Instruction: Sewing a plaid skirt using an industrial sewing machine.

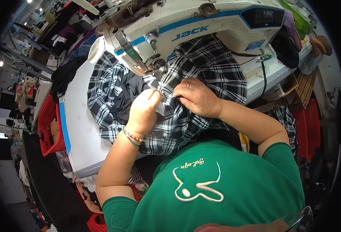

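Observation:
A black-and-white plaid garment (214, 66) lies bunched on the sewing table, under the arm of a white Jack sewing machine (216, 32). My left hand (145, 108), with bracelets at its wrist, pinches the cloth just in front of the needle area. Close to its right, my right hand (198, 98), wearing a ring, grips a fold of the same garment between thumb and fingers. Plain black fabric (129, 90) shows inside the plaid, left of the needle area. A small white piece (160, 108) shows between my hands. The needle tip cannot be made out.
A red plastic basket (53, 127) stands beyond the table's left edge, another (308, 127) at the right. Black cloth (67, 76) hangs over the back left corner. Small thread snips (263, 57) lie right of the machine. A brown plaid cloth (124, 17) lies on the machine head.

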Action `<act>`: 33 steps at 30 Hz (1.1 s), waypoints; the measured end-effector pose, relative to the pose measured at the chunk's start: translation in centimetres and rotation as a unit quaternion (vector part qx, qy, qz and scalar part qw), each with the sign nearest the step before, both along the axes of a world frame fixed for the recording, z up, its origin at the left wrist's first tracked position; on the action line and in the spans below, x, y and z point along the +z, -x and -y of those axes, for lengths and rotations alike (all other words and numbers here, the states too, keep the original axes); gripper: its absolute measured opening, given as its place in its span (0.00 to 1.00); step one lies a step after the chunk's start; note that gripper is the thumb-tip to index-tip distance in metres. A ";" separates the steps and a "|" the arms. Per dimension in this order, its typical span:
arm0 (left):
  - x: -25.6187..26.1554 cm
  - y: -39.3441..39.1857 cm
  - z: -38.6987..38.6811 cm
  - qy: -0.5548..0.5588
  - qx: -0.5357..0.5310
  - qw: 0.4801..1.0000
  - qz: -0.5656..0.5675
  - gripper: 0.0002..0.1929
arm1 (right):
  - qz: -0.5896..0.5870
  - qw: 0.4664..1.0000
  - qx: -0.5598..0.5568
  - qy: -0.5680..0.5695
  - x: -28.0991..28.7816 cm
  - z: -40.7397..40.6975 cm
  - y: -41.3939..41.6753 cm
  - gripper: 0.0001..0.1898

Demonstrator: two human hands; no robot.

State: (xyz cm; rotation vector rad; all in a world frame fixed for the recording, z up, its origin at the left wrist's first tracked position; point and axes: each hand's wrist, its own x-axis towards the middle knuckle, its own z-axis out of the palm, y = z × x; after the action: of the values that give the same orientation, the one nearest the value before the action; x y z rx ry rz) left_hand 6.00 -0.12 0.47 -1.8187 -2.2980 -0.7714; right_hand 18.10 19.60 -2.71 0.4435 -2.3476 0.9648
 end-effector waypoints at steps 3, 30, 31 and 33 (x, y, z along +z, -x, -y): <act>-0.5 0.0 -0.5 -0.034 -0.011 0.999 -0.027 0.19 | -0.007 1.000 -0.002 -0.003 0.0 -0.1 -0.1 0.12; -0.7 -0.5 -0.2 0.102 -0.013 0.986 -0.133 0.11 | 0.055 0.995 0.074 0.023 1.1 -0.9 2.2 0.18; -0.6 -0.4 -0.2 0.064 -0.029 0.989 -0.130 0.12 | 0.095 0.992 0.081 -0.007 0.7 -1.0 2.9 0.26; -0.2 -0.3 0.1 0.082 -0.047 0.994 -0.062 0.13 | 0.168 0.980 0.090 -0.064 0.6 -0.6 3.4 0.28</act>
State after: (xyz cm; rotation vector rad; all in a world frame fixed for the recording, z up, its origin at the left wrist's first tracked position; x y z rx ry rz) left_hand 6.34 -0.25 0.25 -1.9941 -2.2701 -0.4773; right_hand 14.74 20.22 -2.11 0.5912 -2.7228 1.0420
